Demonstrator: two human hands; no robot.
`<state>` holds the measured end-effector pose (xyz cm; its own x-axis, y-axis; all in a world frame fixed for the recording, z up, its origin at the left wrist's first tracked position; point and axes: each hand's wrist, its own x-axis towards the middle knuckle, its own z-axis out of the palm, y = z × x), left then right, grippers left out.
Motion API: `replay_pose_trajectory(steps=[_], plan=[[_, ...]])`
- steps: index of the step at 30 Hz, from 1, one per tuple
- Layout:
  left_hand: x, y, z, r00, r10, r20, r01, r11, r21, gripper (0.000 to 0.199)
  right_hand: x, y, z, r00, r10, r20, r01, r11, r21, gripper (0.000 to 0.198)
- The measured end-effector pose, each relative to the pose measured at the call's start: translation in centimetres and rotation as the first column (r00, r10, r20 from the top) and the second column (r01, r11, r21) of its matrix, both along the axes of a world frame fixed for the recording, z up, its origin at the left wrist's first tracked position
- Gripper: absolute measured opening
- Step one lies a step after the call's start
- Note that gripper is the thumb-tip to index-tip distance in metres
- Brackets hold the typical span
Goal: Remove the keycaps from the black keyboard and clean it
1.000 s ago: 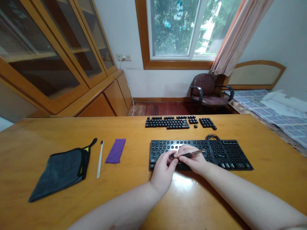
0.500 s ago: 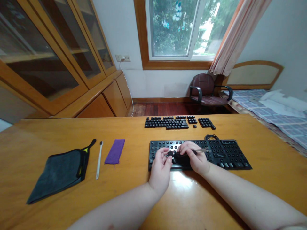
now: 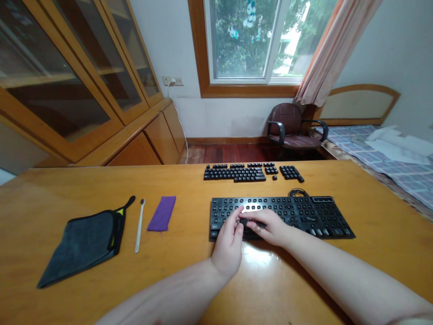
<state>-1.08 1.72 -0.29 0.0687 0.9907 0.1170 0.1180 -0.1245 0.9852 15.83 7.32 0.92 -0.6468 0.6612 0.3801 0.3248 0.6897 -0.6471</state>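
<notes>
A black keyboard with many bare key posts lies on the wooden table, a few keycaps still on its lower rows. My left hand is over its left part, thumb and fingers closed round a small black keycap. From the right, my right hand meets it, its fingertips bent together at the same keycap and touching or nearly touching the left fingers. Something dark shows beneath the right fingers, but the hand hides whether it is held.
Removed keycaps lie in rows along the table's far edge. To the left are a purple cloth, a white toothbrush and a folded grey cloth. The keyboard's coiled cable sits behind it.
My right hand has turned and shifted left and down toward my left fingers. The thin metal-ended tool that stuck out of it no longer shows. My left hand has barely moved.
</notes>
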Motion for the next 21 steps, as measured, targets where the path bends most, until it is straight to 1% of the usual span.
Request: replay_pose_trajectory(steps=[2, 5, 11, 15, 18, 20, 21], plan=[[0.0, -0.1, 0.1, 1.0, 0.013, -0.02, -0.012, 1.0, 0.01, 0.041, 0.0, 0.0, 0.2, 1.0, 0.025, -0.005, -0.025, 1.0, -0.019, 0.03], [0.0, -0.2, 0.1, 0.999, 0.029, -0.021, -0.029, 1.0, 0.0, 0.043, -0.1, 0.0, 0.4, 0.999, 0.024, -0.03, -0.025, 0.999, -0.047, 0.027], [0.1, -0.2, 0.1, 1.0, -0.002, 0.006, 0.002, 1.0, -0.022, 0.042, -0.3, -0.2, 0.0, 0.998, -0.052, -0.034, 0.051, 0.998, -0.037, 0.018], [0.1, -0.1, -0.2, 1.0, -0.016, 0.015, 0.017, 1.0, -0.023, 0.042, -0.3, -0.3, -0.5, 0.995, -0.096, -0.015, 0.095, 0.995, -0.031, 0.016], [0.1, -0.2, -0.1, 0.999, 0.026, -0.031, -0.026, 0.999, -0.026, 0.035, -0.1, -0.3, -0.6, 0.983, -0.176, -0.059, 0.169, 0.98, -0.11, 0.016], [0.1, -0.2, 0.4, 0.995, 0.052, -0.084, -0.054, 0.998, -0.022, 0.025, 0.1, 0.1, -0.3, 0.951, -0.284, -0.124, 0.259, 0.948, -0.182, 0.018], [0.2, -0.3, 0.7, 0.992, 0.042, -0.123, -0.044, 0.999, -0.011, 0.021, 0.1, 0.5, 0.1, 0.925, -0.346, -0.159, 0.311, 0.927, -0.208, 0.02]])
